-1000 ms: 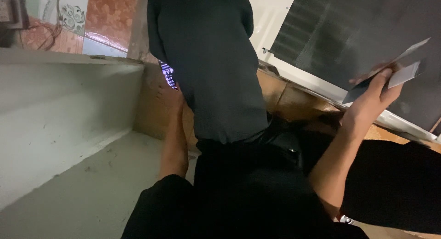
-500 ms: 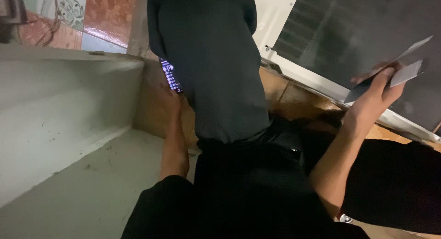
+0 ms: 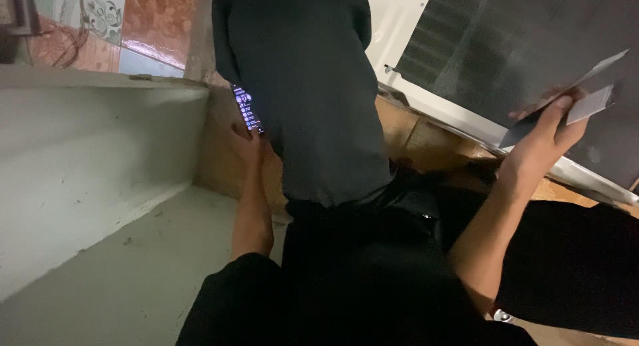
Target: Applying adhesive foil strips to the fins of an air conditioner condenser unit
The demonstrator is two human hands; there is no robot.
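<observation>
The left hand is gripping a slim, glowing phone at far left, half hidden behind a dark cloth-covered torso. The right hand is pinching flat, stiff grey cards at far right, before a ribbed dark panel.

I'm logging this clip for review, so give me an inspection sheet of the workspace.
Surface: pale concrete ledge, dusty and scuffed.
Job's things: lit phone; flat dark panel with a pale card behind it.
Clutter: nothing seen.
Hands: left hand grips the phone; right hand pinches the panel's lower edge.
Cables: nothing seen.
Surroundings: dark grille unit with white frame, patterned tiles, person in dark clothing close ahead.
</observation>
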